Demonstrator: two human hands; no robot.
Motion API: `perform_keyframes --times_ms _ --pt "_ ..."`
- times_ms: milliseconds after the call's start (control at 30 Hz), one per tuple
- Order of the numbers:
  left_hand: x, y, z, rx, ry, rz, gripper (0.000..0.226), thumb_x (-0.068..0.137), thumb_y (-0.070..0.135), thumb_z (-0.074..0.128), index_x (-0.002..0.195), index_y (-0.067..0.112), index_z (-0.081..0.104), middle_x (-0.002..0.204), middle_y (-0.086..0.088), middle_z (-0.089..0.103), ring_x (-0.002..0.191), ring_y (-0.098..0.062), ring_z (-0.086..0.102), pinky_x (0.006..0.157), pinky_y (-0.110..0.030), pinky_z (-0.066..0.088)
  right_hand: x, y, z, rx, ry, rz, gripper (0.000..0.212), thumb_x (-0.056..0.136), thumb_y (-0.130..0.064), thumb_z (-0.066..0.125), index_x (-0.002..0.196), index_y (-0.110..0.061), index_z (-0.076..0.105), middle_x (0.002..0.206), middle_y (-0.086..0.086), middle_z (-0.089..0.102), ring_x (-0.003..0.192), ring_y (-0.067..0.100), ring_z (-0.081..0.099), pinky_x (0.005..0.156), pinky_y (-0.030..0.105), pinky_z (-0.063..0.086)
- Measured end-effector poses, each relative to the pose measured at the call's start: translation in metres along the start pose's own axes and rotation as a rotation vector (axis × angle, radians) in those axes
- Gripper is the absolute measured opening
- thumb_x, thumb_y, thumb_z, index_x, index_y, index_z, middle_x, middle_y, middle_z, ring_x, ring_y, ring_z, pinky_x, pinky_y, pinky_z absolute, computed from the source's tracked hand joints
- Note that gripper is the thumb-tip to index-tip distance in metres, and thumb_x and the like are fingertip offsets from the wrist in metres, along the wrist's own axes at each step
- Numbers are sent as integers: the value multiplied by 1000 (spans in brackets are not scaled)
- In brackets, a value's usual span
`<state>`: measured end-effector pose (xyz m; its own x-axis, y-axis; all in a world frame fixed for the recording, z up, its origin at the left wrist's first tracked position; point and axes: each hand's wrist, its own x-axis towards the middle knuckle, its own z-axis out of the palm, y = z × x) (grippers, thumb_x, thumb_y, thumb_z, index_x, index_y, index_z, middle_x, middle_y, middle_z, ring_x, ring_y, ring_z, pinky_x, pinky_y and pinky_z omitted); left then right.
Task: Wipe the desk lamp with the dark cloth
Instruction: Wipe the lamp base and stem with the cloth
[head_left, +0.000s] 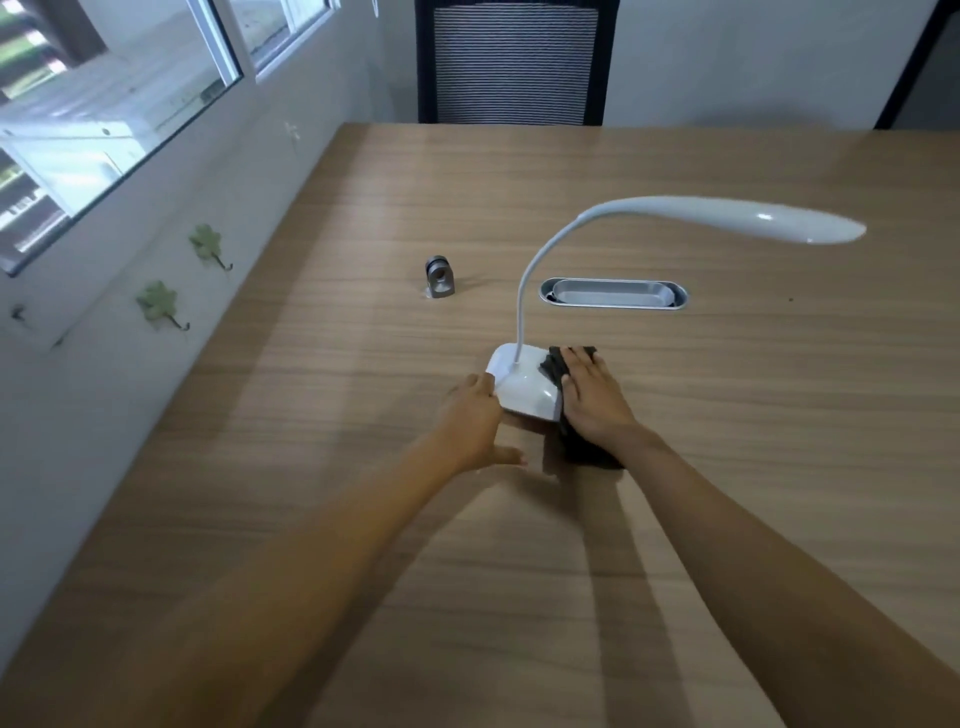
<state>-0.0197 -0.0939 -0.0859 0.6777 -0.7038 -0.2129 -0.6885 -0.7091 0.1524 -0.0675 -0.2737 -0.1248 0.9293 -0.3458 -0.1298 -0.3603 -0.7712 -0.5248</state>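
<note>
A white desk lamp stands on the wooden table, its square base (524, 384) in the middle, its thin neck curving up to a long head (748, 221) that points right. My left hand (475, 421) holds the base's left edge, thumb spread out on the table. My right hand (592, 397) lies flat on the dark cloth (584, 449) and presses it against the base's right side. Part of the cloth peeks out beyond the fingers; the rest trails under my wrist.
A small grey metal holder (439, 278) stands on the table left of the lamp. An oval metal cable tray (613, 294) is set into the tabletop behind the base. A mesh-backed chair (514, 62) stands at the far edge. The wall with windows and hooks runs along the left.
</note>
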Motion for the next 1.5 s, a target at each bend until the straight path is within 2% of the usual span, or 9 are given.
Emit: perform_keyframes --times_ms 167,267,433,633,867,1067,1200,1367,1500 --pt "-22 -4 4 -201 -11 60 61 70 62 67 86 4 69 106 -10 58 102 -28 55 90 -43 48 9 -8 -12 52 -140 -69 47 100 -19 26 147 -19 24 160 0 14 148 26 3 122 38 4" --pt "-19 -19 -9 -379 76 40 54 74 47 73 114 12 66 123 -8 58 116 -23 53 100 -36 45 3 -6 -15 71 -160 -119 46 100 -17 26 146 -21 27 160 -1 15 148 24 2 121 36 3" --pt "14 -38 -10 -211 -56 150 87 79 50 67 149 14 29 159 -6 25 147 -23 22 122 -38 16 2 2 -12 75 -135 -230 45 99 -15 30 144 -20 32 158 2 22 147 24 8 122 38 6" --pt "34 -51 1 -185 -156 132 94 76 61 63 149 15 27 156 -6 29 145 -28 22 119 -47 23 -1 1 -3 55 -45 -246 44 99 -14 30 143 -12 33 156 9 26 146 25 15 121 33 6" --pt "27 -49 8 -265 -131 83 100 72 67 62 151 21 21 159 1 25 149 -26 14 120 -49 20 -60 -12 33 -59 113 -140 68 86 -44 11 148 -16 18 159 2 15 148 27 3 121 42 8" --pt "1 -13 22 -326 12 -74 95 85 59 52 153 9 8 163 -6 9 151 -21 4 122 -33 7 -67 -5 21 -260 177 -172 58 91 -43 18 146 -26 24 155 -7 31 143 20 28 110 37 20" --pt "-12 18 40 -355 92 -88 91 89 57 45 152 4 5 163 -10 6 151 -21 0 122 -32 7 -9 8 10 -81 46 -10 71 81 -53 1 146 -31 20 158 -6 21 147 20 14 118 48 17" --pt "-6 0 31 -416 171 23 83 82 52 61 147 11 30 161 1 17 147 -18 23 116 -34 30 4 7 5 23 -2 -96 50 97 -29 21 145 -17 28 158 4 22 147 20 9 121 40 9" --pt "15 -14 13 -322 -5 141 104 77 56 65 153 17 7 164 5 0 151 -12 2 122 -31 12 -5 -2 -3 50 -1 -119 46 100 -15 27 146 -11 24 158 7 19 148 19 6 122 34 4"
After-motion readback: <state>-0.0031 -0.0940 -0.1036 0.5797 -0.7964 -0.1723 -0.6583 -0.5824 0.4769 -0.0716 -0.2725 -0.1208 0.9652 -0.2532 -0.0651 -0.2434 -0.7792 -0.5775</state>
